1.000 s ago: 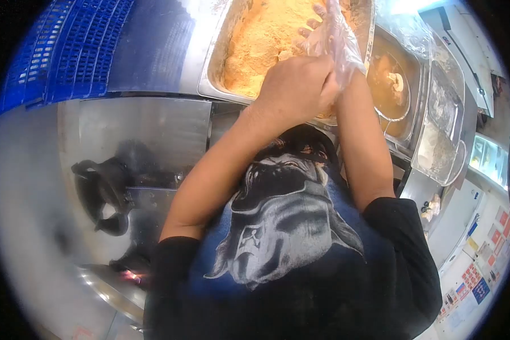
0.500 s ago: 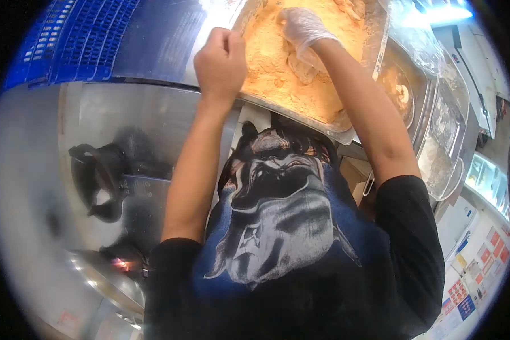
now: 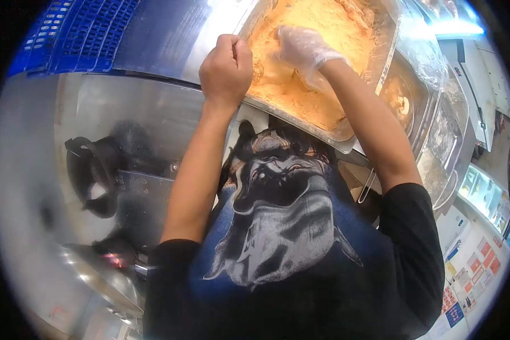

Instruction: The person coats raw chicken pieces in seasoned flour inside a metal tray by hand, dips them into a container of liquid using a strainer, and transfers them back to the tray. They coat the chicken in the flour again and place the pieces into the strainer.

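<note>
"GEA" [image 3: 458, 72] on white appliance [image 3: 475, 68]

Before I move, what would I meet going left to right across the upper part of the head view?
Blue slatted crate, bare left hand, gloved right hand, pale piece in the liquid, white box-like unit.

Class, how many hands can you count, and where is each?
2: the left hand, bare and fisted, beside the metal tray; the right hand, gloved, at the powder inside it. No others show.
</note>
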The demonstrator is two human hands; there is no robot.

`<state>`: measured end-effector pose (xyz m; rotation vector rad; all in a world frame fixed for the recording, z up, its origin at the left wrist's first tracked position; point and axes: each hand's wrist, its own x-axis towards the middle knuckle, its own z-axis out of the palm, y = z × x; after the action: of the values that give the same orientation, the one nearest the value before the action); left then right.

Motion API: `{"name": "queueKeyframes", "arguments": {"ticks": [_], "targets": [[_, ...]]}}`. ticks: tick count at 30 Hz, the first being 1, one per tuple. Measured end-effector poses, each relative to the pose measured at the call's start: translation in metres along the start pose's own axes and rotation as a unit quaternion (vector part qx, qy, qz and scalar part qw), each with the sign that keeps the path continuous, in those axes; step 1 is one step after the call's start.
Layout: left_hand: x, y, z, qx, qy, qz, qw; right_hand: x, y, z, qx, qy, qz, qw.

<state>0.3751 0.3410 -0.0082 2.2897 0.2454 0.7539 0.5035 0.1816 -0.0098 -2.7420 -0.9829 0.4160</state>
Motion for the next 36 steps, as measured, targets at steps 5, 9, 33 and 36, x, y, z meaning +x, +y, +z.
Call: {"name": "queueKeyframes", "arguments": {"ticks": [5,9,33,36], "targets": [[0.0,0.001,-0.001,0.01,0.003,0.001,1.0,-0.025,-0.009,-0.004,-0.053,-0.055,-0.054,0.996],[-0.001,0.0,-0.002,0.016,-0.005,0.0,1.0,-0.025,0.025,-0.002,0.325,-0.054,0.109,0.938],[-0.001,0.001,-0.002,0.031,-0.014,-0.017,0.999,-0.012,0.112,-0.045,0.329,0.172,0.183,0.911],[-0.001,0.001,-0.002,0.025,-0.01,-0.019,0.999,-0.011,0.119,-0.041,0.396,0.197,0.14,0.886]]}}
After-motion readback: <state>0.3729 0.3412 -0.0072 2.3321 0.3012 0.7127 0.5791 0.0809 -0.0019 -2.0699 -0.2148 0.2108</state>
